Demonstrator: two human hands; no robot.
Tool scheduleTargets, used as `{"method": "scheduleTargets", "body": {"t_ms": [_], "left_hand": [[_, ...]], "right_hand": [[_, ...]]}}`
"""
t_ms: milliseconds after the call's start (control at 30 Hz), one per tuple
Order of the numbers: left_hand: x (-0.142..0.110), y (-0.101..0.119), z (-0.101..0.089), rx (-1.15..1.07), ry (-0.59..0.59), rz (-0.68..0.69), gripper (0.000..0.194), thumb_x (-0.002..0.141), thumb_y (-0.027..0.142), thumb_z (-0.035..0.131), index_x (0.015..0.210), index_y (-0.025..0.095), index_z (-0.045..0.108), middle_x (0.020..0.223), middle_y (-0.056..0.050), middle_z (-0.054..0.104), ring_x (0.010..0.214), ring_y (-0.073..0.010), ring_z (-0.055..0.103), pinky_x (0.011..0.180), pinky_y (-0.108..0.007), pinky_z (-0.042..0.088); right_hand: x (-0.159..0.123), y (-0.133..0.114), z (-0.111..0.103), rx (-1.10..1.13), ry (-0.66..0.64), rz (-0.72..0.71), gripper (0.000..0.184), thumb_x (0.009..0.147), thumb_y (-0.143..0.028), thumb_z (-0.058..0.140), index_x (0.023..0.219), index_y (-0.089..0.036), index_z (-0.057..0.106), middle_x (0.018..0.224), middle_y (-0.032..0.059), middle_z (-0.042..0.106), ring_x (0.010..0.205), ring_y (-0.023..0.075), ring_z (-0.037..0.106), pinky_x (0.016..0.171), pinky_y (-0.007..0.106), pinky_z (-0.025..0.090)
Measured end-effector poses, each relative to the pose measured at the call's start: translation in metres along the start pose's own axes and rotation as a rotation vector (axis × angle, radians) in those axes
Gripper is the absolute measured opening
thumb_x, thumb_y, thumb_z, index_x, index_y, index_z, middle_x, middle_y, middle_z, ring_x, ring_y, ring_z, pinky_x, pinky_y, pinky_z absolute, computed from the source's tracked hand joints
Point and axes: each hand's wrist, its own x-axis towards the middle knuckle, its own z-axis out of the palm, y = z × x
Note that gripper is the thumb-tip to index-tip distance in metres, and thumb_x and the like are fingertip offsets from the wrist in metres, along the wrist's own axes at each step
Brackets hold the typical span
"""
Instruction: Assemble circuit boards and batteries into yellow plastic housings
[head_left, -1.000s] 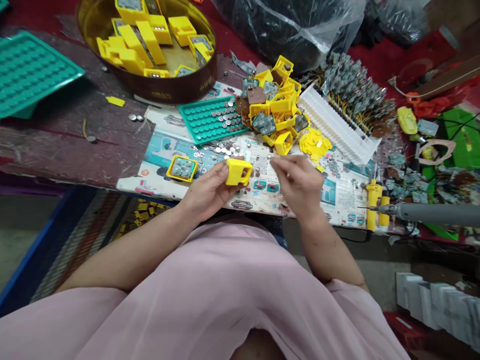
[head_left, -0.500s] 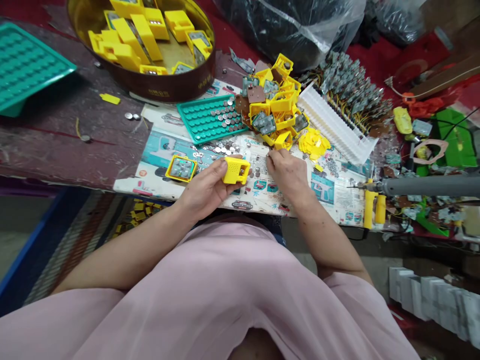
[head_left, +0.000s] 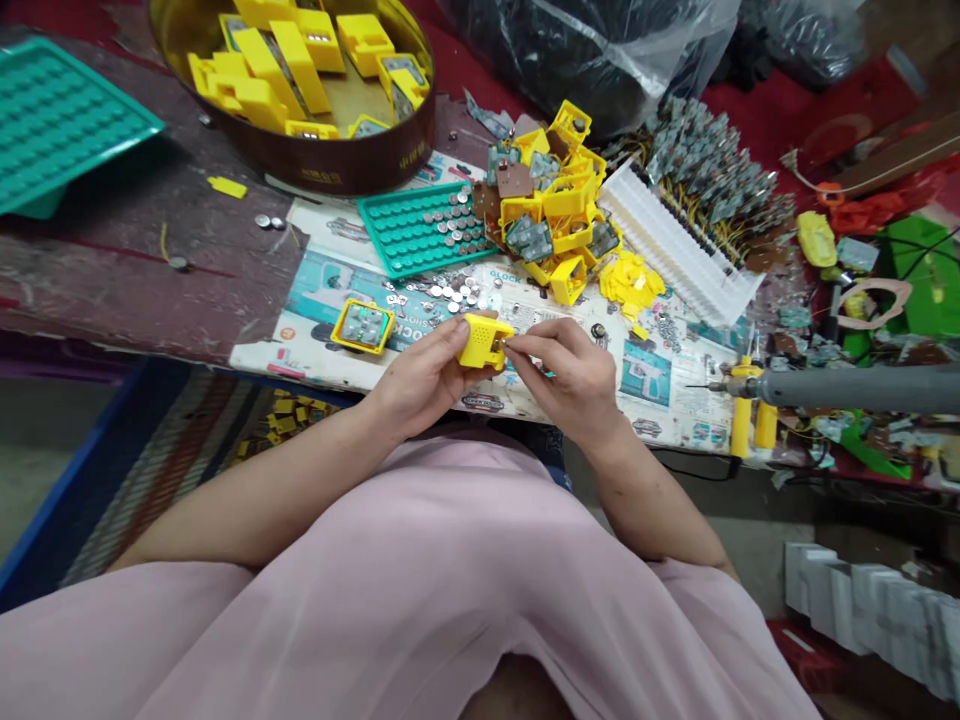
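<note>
- One table [head_left: 90, 280], stretching beyond both hands and out to either side.
- One round brown tin [head_left: 330, 165], beyond the left hand [head_left: 420, 375] and to its left; the yellow cases inside overlap too much to count.
- Two green trays in clear sight: a far tray [head_left: 67, 110] well left of the left hand, a near tray [head_left: 401, 238] just beyond it, silver discs [head_left: 457, 220] on its right part.
- One white rack [head_left: 679, 245], beyond the right hand [head_left: 574, 380] and to its right.
- Two hands, working at one piece! The left hand grips a yellow case [head_left: 478, 342], thumb against its perforated face, opening towards the right hand.
- The right hand has thumb and fingertips drawn close together, right at that opening; whether they pinch anything, I can't tell.
- One second case [head_left: 364, 325], open-faced, on the table just left of the left hand.
- One loose yellow tab [head_left: 227, 187], well beyond the left hand, leftward.
- Two loose discs [head_left: 262, 222] nearer that same hand.
</note>
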Motion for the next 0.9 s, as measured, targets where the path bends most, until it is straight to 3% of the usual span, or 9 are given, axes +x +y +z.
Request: {"method": "scheduleTargets", "body": {"t_ms": [167,233,367,467,567,667,800,900], "left_hand": [[-0.003,-0.007,-0.006,0.122,-0.041,0.013,0.03,0.084,0.038,0.072,0.108,0.02,0.069,0.111,-0.005,0.069,0.111,-0.021,0.064,0.092,-0.03,0.057],[-0.003,-0.006,-0.008,0.126,-0.021,0.006,0.028,0.085,0.038,0.07,0.107,0.02,0.069,0.11,-0.005,0.069,0.112,-0.022,0.065,0.091,-0.03,0.058],[-0.002,0.001,-0.008,0.036,0.04,-0.011,0.023,0.088,0.031,0.067,0.106,0.017,0.066,0.103,-0.006,0.072,0.097,-0.0187,0.07,0.083,-0.029,0.06],[-0.002,0.007,-0.006,-0.012,0.056,-0.021,0.017,0.091,0.026,0.061,0.104,0.015,0.066,0.101,-0.007,0.073,0.096,-0.0192,0.071,0.083,-0.03,0.059],[-0.003,0.01,-0.004,-0.048,0.082,-0.048,0.017,0.096,0.023,0.053,0.103,0.014,0.065,0.098,-0.008,0.074,0.094,-0.0196,0.072,0.083,-0.033,0.059],[-0.003,0.011,-0.003,-0.079,0.1,-0.064,0.02,0.098,0.023,0.049,0.103,0.013,0.066,0.097,-0.008,0.073,0.093,-0.0197,0.072,0.084,-0.034,0.059],[0.0,0.01,-0.001,-0.097,0.086,-0.042,0.019,0.097,0.024,0.051,0.102,0.014,0.066,0.097,-0.007,0.073,0.09,-0.0185,0.071,0.08,-0.033,0.059],[0.002,0.009,0.002,-0.108,0.115,-0.045,0.023,0.099,0.019,0.045,0.099,0.013,0.067,0.091,-0.005,0.071,0.082,-0.0156,0.069,0.072,-0.029,0.059]], "right_hand": [[-0.006,-0.005,0.0,-0.244,-0.076,-0.092,0.014,0.092,-0.015,0.06,0.099,-0.017,0.071,0.091,0.0035,0.072,0.078,0.0112,0.065,0.063,0.023,0.045],[-0.006,-0.001,-0.001,-0.229,-0.111,-0.1,0.016,0.093,-0.015,0.058,0.102,-0.018,0.072,0.092,0.0032,0.072,0.079,0.011,0.065,0.063,0.022,0.044],[0.003,0.027,0.007,-0.158,-0.113,0.094,0.019,0.096,-0.021,0.055,0.101,-0.02,0.073,0.092,0.0034,0.071,0.084,0.012,0.065,0.068,0.022,0.046],[0.011,0.055,0.023,-0.233,-0.255,0.199,0.021,0.095,-0.022,0.055,0.105,-0.023,0.073,0.098,0.0055,0.071,0.085,0.0167,0.064,0.065,0.027,0.045],[0.016,0.069,0.035,-0.242,-0.346,0.227,0.018,0.093,-0.024,0.057,0.097,-0.022,0.074,0.094,0.007,0.073,0.082,0.0184,0.065,0.065,0.029,0.047],[0.016,0.057,0.032,-0.143,-0.225,0.212,0.018,0.094,-0.028,0.058,0.089,-0.019,0.073,0.085,0.0059,0.074,0.078,0.0167,0.067,0.068,0.028,0.051],[0.011,0.02,0.019,0.15,0.015,0.208,0.012,0.092,-0.029,0.063,0.091,-0.02,0.071,0.081,0.0006,0.075,0.064,0.0096,0.066,0.062,0.023,0.053],[0.007,0.001,0.016,0.178,0.116,0.143,0.006,0.091,-0.021,0.065,0.093,-0.021,0.07,0.085,0.0006,0.074,0.073,0.0098,0.069,0.067,0.022,0.056]]}}
